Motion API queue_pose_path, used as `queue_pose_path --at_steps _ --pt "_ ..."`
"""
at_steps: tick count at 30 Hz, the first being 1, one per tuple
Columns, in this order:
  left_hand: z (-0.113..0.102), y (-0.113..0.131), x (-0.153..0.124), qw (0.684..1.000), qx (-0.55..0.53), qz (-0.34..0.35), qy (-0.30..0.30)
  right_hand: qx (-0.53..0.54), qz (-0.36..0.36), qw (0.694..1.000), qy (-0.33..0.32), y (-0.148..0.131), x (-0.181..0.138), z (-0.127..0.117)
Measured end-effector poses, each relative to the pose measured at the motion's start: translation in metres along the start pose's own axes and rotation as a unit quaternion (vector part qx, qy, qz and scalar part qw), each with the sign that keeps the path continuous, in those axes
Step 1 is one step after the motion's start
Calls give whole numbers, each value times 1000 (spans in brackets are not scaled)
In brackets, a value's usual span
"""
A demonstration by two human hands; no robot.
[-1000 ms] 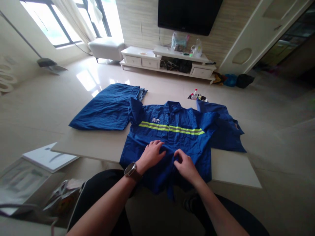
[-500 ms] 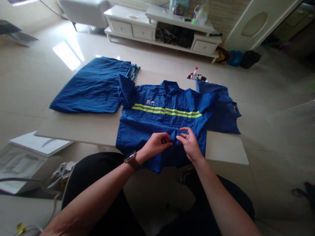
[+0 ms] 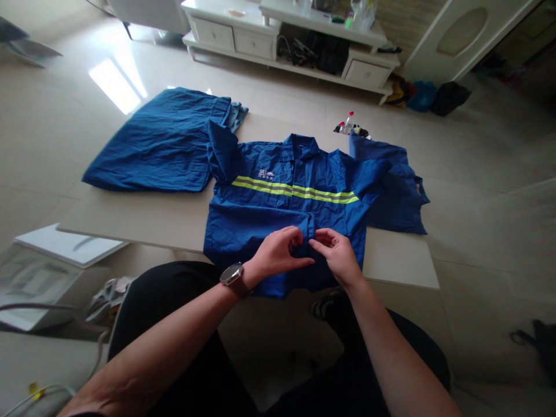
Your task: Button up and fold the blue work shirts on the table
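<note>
A blue work jacket (image 3: pixel 260 223) with a yellow-and-grey reflective stripe lies front up, collar away from me, its lower part hanging over the near table edge. At its front opening, below the stripe, both hands work close together. My left hand (image 3: pixel 278 253), with a watch on the wrist, rests on the cloth, its thumb stretched out and apart from the curled fingers. Facing it, my right hand (image 3: pixel 341 255) pinches the placket edge between thumb and fingers. What lies right under the fingertips is partly hidden.
A folded blue garment (image 3: pixel 160 145) lies on the table (image 3: pixel 143 220) at left; another blue garment (image 3: pixel 391 200) sits under the jacket's right-hand sleeve. Bottles with red caps (image 3: pixel 348 121) stand behind. A white cabinet (image 3: pixel 254 43) is farther back; a white-lidded box (image 3: pixel 65 246) is at lower left.
My left thumb has parted from its fingers and stretched out to the right. My right hand stays at the placket, its fingers drawn closer together. The view has shifted slightly.
</note>
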State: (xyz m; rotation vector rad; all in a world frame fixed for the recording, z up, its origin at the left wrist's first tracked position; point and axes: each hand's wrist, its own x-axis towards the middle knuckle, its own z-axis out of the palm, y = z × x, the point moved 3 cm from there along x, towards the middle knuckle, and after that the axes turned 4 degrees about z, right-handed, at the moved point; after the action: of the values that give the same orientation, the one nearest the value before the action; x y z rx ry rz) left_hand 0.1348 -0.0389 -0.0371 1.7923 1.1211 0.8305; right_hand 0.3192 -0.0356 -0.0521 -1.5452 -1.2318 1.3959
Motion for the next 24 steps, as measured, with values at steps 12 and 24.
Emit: queue_pose_path --at_steps 12,24 --pt "-1 -10 5 999 48 -9 1 -32 -29 999 3 -3 0 3" --pt "-3 -9 5 1000 -14 -3 -12 -74 -49 996 30 -1 2 4"
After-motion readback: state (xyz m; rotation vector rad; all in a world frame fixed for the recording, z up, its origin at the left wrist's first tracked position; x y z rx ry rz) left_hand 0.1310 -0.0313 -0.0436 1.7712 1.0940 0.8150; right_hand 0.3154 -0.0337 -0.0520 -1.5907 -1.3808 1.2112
